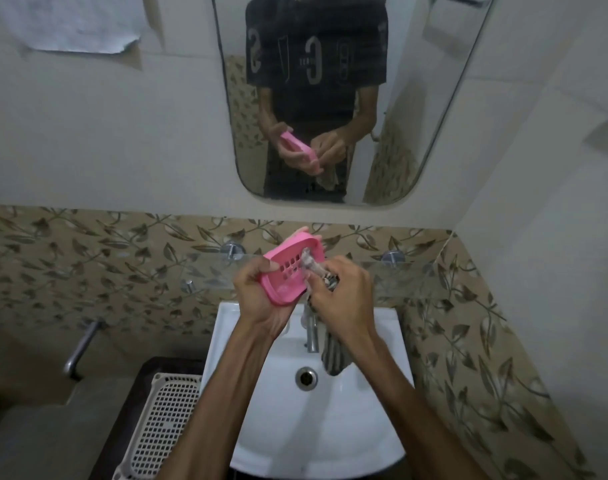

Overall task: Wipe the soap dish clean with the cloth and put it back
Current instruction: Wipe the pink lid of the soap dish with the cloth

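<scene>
My left hand (pixel 257 294) grips a pink slotted soap dish (pixel 288 268), tilted with its inside facing me, above the back of the white sink (pixel 254 410). My right hand (pixel 344 299) is closed on a striped grey cloth (pixel 333 358); a bunched part of the cloth presses into the dish's inner right side, and the rest hangs down over the basin. The mirror (pixel 330 98) reflects both hands with the dish and cloth.
A glass shelf (pixel 399 275) on chrome mounts runs along the leaf-patterned tiles just behind the hands. A chrome tap (pixel 311 332) stands under the hands, the drain (pixel 306 377) below it. A white perforated basket (pixel 164 424) sits left of the sink, a wall tap (pixel 81 348) beyond it.
</scene>
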